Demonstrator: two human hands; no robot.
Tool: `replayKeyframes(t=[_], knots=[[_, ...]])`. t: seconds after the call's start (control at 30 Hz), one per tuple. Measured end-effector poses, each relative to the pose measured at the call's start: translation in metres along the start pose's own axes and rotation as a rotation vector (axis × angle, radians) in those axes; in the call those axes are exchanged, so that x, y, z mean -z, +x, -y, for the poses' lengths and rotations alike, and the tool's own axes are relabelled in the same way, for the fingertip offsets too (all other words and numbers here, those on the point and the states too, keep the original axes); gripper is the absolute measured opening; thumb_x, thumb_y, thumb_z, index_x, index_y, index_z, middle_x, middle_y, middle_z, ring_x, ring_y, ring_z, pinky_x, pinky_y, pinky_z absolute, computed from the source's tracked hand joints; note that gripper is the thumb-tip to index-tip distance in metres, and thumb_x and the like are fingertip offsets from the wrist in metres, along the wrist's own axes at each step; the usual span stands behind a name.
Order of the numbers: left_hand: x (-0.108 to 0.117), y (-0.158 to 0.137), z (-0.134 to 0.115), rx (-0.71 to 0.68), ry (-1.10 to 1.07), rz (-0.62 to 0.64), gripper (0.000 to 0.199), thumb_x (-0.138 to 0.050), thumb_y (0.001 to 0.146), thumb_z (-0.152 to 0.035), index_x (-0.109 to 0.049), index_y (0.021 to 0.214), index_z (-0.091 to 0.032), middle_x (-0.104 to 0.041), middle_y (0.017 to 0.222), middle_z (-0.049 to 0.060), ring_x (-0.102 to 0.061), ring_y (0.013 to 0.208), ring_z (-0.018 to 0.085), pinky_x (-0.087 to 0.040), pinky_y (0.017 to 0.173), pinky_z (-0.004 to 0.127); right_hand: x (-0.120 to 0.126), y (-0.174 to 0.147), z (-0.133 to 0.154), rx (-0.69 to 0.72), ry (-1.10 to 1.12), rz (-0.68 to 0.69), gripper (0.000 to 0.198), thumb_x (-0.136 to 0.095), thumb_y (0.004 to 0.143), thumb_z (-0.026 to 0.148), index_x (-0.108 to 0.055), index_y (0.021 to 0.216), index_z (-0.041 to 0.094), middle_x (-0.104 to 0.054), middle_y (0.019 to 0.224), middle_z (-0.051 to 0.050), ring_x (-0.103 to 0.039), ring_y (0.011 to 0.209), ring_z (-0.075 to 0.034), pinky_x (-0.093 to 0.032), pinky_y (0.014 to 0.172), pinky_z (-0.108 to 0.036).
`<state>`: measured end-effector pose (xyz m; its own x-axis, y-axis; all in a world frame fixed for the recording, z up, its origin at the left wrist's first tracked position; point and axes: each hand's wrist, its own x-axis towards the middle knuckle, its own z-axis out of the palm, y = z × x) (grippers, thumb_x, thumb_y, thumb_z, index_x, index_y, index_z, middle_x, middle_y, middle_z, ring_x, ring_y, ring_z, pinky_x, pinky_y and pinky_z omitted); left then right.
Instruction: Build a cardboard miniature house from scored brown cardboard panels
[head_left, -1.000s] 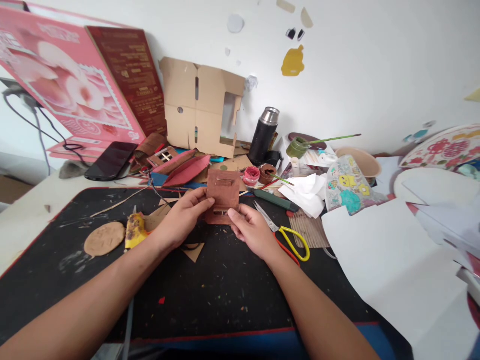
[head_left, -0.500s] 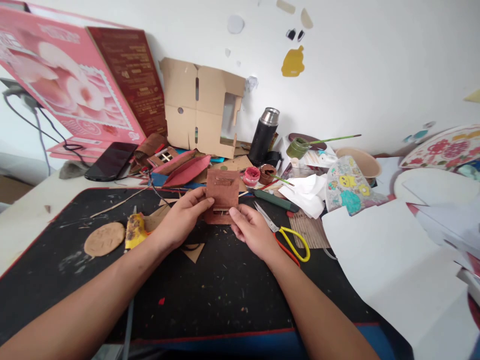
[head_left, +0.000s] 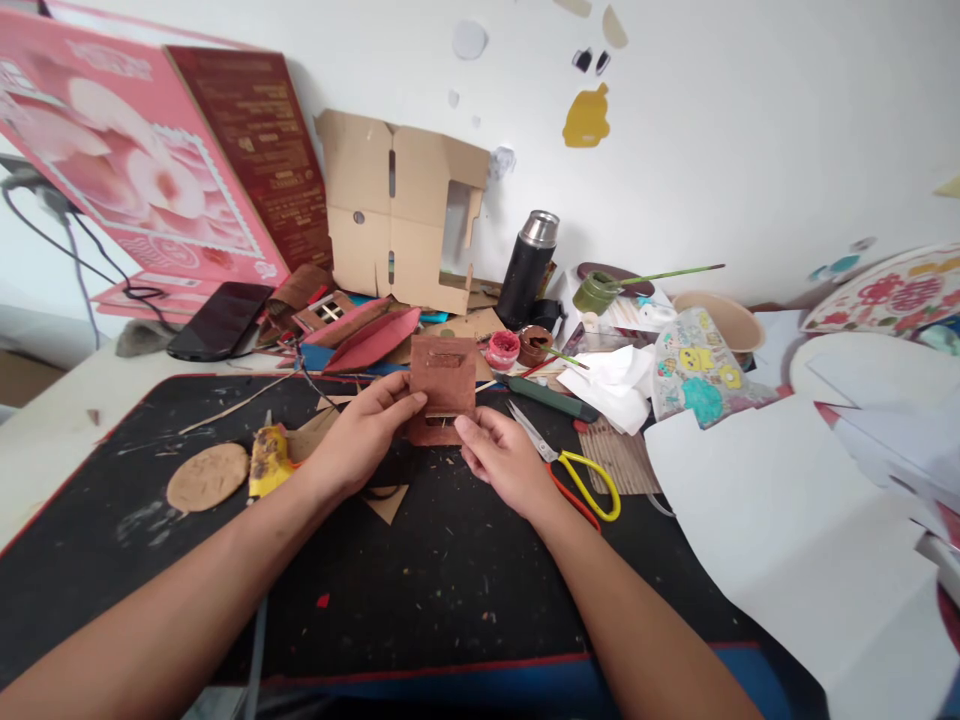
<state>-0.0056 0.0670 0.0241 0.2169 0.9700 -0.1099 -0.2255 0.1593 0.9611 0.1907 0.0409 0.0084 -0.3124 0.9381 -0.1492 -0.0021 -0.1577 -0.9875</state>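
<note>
Between my two hands a small reddish-brown painted cardboard piece [head_left: 442, 375] is held up above the black mat. It has a narrow slot near its top and a larger cut-out near its bottom edge. My left hand [head_left: 375, 425] pinches its left side between thumb and fingers. On the lower right corner, my right hand [head_left: 499, 455] closes with thumb and fingertips. Scissors [head_left: 577, 470] with yellow and orange handles lie just right of my right hand. A yellow glue gun [head_left: 268, 460] rests left of my left forearm, beside a round tan cardboard disc [head_left: 208, 477].
Behind the hands stand a pink paint jar [head_left: 502, 348], a brown paint jar [head_left: 535, 344] and a black thermos [head_left: 529, 270]. A green-handled cutter [head_left: 551, 398] lies before them. White paper [head_left: 795, 520] covers the right side; a phone [head_left: 220, 320] lies back left.
The view has shifted very slightly. Both hands keep the same hold on the brown cardboard piece, which stays almost in place.
</note>
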Motion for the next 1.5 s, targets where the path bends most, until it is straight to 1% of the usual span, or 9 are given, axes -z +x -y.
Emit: replayKeyframes(t=[0.1,0.27,0.37,0.57,0.77,0.87,1.0,1.2,1.5], knots=[[0.0008,0.0002,0.0015,-0.008,-0.017,0.014,0.033,-0.080,0.087,-0.041,-0.073,0.114,-0.021,-0.081,0.110,0.005,-0.075,0.098,0.025,-0.059,0.084,0.035,-0.0003,0.0000,0.0002,0.003,-0.026,-0.001,0.045,-0.068,0.091,0.067,-0.060,0.093,0.023,-0.048,0.061,0.007,-0.040,0.051,-0.012,-0.030,0.048,-0.026],[-0.0001,-0.0012,0.0013,-0.025,-0.026,0.058,0.033,-0.079,0.090,-0.040,-0.073,0.116,-0.021,-0.080,0.119,0.006,-0.075,0.109,0.027,-0.059,0.095,0.037,-0.0008,0.0007,-0.0019,0.020,-0.042,0.003,0.041,-0.070,0.092,0.062,-0.060,0.093,0.022,-0.047,0.062,0.008,-0.041,0.052,-0.012,-0.031,0.049,-0.026],[-0.0009,-0.0017,0.0008,-0.031,-0.015,0.076,0.035,-0.079,0.091,-0.040,-0.072,0.119,-0.021,-0.080,0.122,0.007,-0.074,0.112,0.028,-0.059,0.098,0.039,-0.0012,0.0007,-0.0021,0.020,-0.047,0.000,0.041,-0.069,0.092,0.062,-0.060,0.094,0.022,-0.046,0.061,0.008,-0.039,0.051,-0.011,-0.031,0.049,-0.026],[-0.0013,-0.0031,-0.0001,-0.070,0.069,0.067,0.041,-0.079,0.091,-0.045,-0.070,0.122,-0.020,-0.078,0.127,0.009,-0.072,0.117,0.030,-0.056,0.106,0.045,-0.0016,0.0005,-0.0029,0.022,-0.060,-0.003,0.040,-0.067,0.094,0.057,-0.065,0.105,0.019,-0.047,0.060,0.008,-0.040,0.051,-0.012,-0.032,0.050,-0.026],[-0.0025,-0.0066,-0.0038,-0.087,0.120,0.076,0.043,-0.081,0.090,-0.046,-0.071,0.122,-0.020,-0.079,0.128,0.009,-0.073,0.116,0.029,-0.056,0.106,0.044,-0.0018,0.0012,-0.0040,0.029,-0.046,-0.001,0.038,-0.068,0.093,0.055,-0.065,0.107,0.020,-0.044,0.061,0.009,-0.040,0.051,-0.012,-0.032,0.051,-0.027],[-0.0031,-0.0068,-0.0043,-0.092,0.141,0.082,0.042,-0.081,0.089,-0.046,-0.072,0.122,-0.020,-0.079,0.128,0.009,-0.073,0.115,0.029,-0.056,0.106,0.043,-0.0020,0.0011,-0.0037,0.031,-0.030,0.009,0.035,-0.068,0.094,0.053,-0.065,0.105,0.020,-0.044,0.061,0.009,-0.038,0.051,-0.011,-0.031,0.050,-0.027],[-0.0030,-0.0064,-0.0025,-0.064,0.148,0.091,0.044,-0.082,0.089,-0.047,-0.071,0.123,-0.020,-0.079,0.128,0.010,-0.074,0.115,0.029,-0.057,0.103,0.042,-0.0022,0.0010,-0.0031,0.032,-0.021,0.007,0.032,-0.068,0.094,0.050,-0.065,0.104,0.020,-0.045,0.061,0.009,-0.039,0.051,-0.011,-0.031,0.050,-0.027],[-0.0037,-0.0063,-0.0016,-0.041,0.164,0.081,0.048,-0.084,0.085,-0.047,-0.071,0.122,-0.019,-0.080,0.124,0.010,-0.074,0.113,0.031,-0.059,0.100,0.044,-0.0030,0.0014,-0.0041,0.028,-0.019,0.003,0.029,-0.070,0.094,0.047,-0.066,0.105,0.021,-0.047,0.064,0.008,-0.041,0.053,-0.011,-0.032,0.051,-0.027],[-0.0054,-0.0066,-0.0001,-0.026,0.155,0.074,0.045,-0.084,0.085,-0.045,-0.070,0.119,-0.019,-0.080,0.122,0.009,-0.075,0.108,0.028,-0.059,0.097,0.041,-0.0030,0.0016,-0.0053,0.039,-0.015,0.010,0.023,-0.069,0.094,0.043,-0.064,0.100,0.021,-0.048,0.065,0.008,-0.042,0.054,-0.011,-0.033,0.051,-0.026]])
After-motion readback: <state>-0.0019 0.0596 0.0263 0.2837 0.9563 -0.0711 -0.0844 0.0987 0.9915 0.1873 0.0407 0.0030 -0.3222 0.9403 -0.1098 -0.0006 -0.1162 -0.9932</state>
